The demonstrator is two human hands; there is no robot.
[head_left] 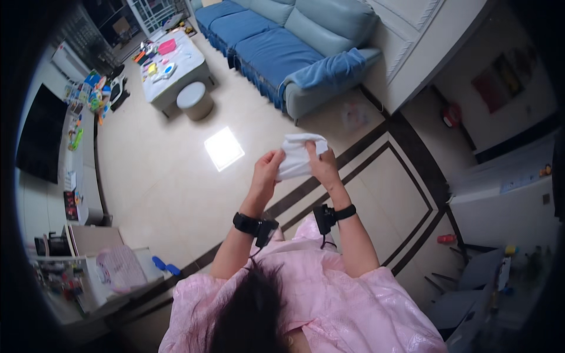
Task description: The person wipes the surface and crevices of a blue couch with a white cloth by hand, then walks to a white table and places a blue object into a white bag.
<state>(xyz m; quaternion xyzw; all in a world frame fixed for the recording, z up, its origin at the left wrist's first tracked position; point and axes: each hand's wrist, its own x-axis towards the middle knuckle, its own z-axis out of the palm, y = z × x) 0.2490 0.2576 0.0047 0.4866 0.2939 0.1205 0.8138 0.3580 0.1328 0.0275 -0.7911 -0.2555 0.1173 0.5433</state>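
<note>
A folded white cloth or sheet (298, 163) is stretched between my two hands in front of me, above the tiled floor. My left hand (268, 167) grips its left end with the fingers curled onto it. My right hand (323, 167) holds the right end, its thumb or a finger lying over the front of the white material. Some of the fingertips are hidden by the material. Each wrist wears a black strap with a small device (253, 225).
A blue sofa (259, 53) runs along the back, beside a low table (154, 88) with scattered items and a round stool (195, 100). A TV console (85, 170) lines the left wall, a chest with a pink item (120, 267) is lower left, and grey chairs (474, 276) are lower right.
</note>
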